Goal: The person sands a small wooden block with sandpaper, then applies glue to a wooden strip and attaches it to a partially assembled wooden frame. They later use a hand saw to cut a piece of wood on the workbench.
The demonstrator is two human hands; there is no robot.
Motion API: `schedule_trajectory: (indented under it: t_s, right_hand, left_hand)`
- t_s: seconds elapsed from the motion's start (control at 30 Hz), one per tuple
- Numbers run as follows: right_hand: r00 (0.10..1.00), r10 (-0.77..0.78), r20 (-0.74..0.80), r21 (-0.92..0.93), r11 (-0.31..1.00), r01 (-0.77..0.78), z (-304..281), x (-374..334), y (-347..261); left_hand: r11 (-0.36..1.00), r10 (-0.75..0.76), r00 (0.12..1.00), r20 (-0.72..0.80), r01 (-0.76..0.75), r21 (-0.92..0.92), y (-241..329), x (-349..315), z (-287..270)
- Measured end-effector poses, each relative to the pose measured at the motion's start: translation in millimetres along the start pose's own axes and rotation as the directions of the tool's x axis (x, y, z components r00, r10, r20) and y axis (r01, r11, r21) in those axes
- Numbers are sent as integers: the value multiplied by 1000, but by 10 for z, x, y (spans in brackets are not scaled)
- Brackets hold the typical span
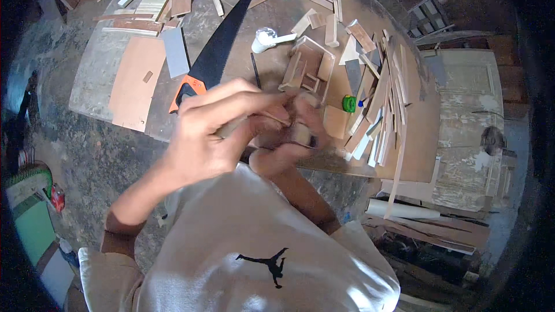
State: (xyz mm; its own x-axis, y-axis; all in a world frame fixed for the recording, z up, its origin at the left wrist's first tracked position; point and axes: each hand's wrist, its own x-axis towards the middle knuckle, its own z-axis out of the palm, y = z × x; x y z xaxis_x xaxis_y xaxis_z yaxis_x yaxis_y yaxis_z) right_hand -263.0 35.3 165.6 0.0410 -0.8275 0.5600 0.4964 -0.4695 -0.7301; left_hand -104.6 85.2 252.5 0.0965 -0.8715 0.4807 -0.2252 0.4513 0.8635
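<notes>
Close in front of my chest, both hands meet over the near edge of the workbench. My left hand (211,127) is closed in a pinch, with a thin sliver of wood (276,119) between its thumb and fingers. Facing it, my right hand (283,153) curls round a small pale wooden piece (302,134); this hand is slightly blurred and part of the piece is covered by fingers. Just beyond the hands stands a small wooden model with compartments (306,63). A plastic cup of white paste (264,40) with a flat white stick lies behind, and a dark pencil (256,70) is beside it.
A handsaw (222,40) with an orange and black handle lies left of the hands. Plywood (136,81) and a grey panel (175,52) are farther left. Long wood strips (387,98) pile up at right, near a green tape measure (349,103). Offcuts cover the far side.
</notes>
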Motion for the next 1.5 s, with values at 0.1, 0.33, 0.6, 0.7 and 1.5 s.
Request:
schedule_trajectory:
  t_s: [0.1,0.33,0.6,0.7,1.5]
  right_hand:
    - [875,425,-231,599,771,-216,-403,-133,127]
    - [879,366,307,25,920,-391,-126,0,28]
    - [969,-72,235,-165,980,112,40,30,83]
    - [971,-97,220,162,985,61,193,204,-68]
    - [956,294,-13,214,935,-284,315,254,-321]
  left_hand:
    - [998,-6,999,37,8,-62,18,-17,27]
    - [1000,14,1000,23,-14,-28,34,5,1]
    - [1000,17,1000,15,-17,-3,-26,0,24]
    - [1000,-8,999,51,9,-12,-42,-43,54]
    - [999,47,998,34,-46,-27,25,-6,58]
